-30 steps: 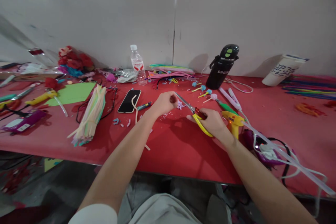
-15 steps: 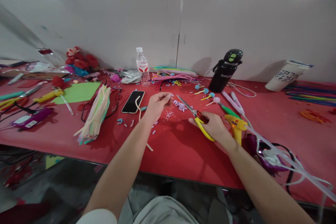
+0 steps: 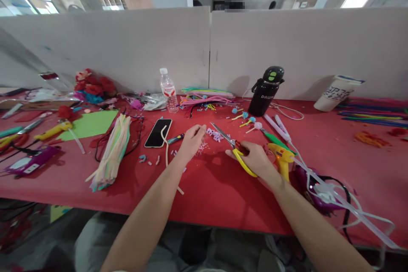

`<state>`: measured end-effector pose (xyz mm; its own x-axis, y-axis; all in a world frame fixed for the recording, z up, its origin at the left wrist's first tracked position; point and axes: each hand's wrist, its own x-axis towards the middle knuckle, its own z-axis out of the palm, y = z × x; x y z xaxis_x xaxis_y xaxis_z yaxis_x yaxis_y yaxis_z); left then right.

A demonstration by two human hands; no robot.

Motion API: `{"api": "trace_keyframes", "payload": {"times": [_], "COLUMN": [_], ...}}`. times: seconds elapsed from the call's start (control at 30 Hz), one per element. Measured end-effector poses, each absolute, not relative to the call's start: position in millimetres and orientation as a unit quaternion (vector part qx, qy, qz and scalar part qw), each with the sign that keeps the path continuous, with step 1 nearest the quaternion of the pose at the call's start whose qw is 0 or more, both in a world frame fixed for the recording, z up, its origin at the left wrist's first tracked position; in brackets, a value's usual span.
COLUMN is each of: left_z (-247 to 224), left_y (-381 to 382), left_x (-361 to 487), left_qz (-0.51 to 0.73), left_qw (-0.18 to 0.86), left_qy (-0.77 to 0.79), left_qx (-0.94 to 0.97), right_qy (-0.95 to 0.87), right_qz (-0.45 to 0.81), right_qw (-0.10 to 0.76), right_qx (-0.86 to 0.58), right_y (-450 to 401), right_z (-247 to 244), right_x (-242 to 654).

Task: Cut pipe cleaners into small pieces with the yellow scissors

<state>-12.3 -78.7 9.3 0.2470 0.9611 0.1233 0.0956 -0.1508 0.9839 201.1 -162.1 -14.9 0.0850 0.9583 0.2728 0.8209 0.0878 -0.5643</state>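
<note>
My left hand (image 3: 192,141) is closed in a pinch just left of a small pile of cut lilac pieces (image 3: 215,135); whatever sits between its fingertips is too small to make out. My right hand (image 3: 251,157) grips yellow-handled scissors (image 3: 244,163), whose blades point up and left over the lilac pieces. Fine lilac crumbs (image 3: 202,148) lie beside the left fingertips. A cream pipe cleaner (image 3: 166,153) runs from the black phone (image 3: 158,133) down past my left forearm, which hides part of it.
A yellow glue gun (image 3: 282,156) stands just right of my right hand, with small pompom pieces (image 3: 251,120) and a black bottle (image 3: 266,91) behind. A bundle of pale pipe cleaners (image 3: 113,153) lies left. Near the partition stand a clear bottle (image 3: 168,91) and a white cup (image 3: 334,93).
The whole view has shifted, so the table's things sit a little lower and further left. My left hand stays pinched, and my right hand keeps hold of the scissors.
</note>
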Motion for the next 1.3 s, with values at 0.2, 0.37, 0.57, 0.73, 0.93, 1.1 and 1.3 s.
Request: {"api": "trace_keyframes", "payload": {"times": [0.2, 0.37, 0.57, 0.73, 0.93, 1.1, 1.3], "left_z": [12, 16, 20, 22, 20, 21, 24], "left_y": [-83, -85, -86, -85, -82, -84, -86], "left_x": [-14, -14, -17, -19, -19, -20, -19], "left_qz": [0.42, 0.426, 0.47, 0.487, 0.49, 0.483, 0.476], "left_qw": [0.476, 0.527, 0.564, 0.541, 0.522, 0.507, 0.497], "left_qy": [0.405, 0.359, 0.344, 0.342, 0.339, 0.326, 0.323], "left_qx": [0.658, 0.642, 0.585, 0.594, 0.611, 0.636, 0.65], "right_qy": [-0.661, -0.659, -0.665, -0.671, -0.672, -0.674, -0.664], "right_qz": [0.116, 0.128, 0.148, 0.178, 0.178, 0.179, 0.192], "right_qw": [0.318, 0.327, 0.334, 0.327, 0.317, 0.31, 0.32], "right_qx": [-0.67, -0.666, -0.652, -0.641, -0.645, -0.646, -0.648], "right_y": [-163, -165, -166, -169, -170, -169, -170], "right_z": [-13, -7, -7, -4, -7, -11, -9], "right_x": [201, 198, 198, 194, 191, 191, 187]}}
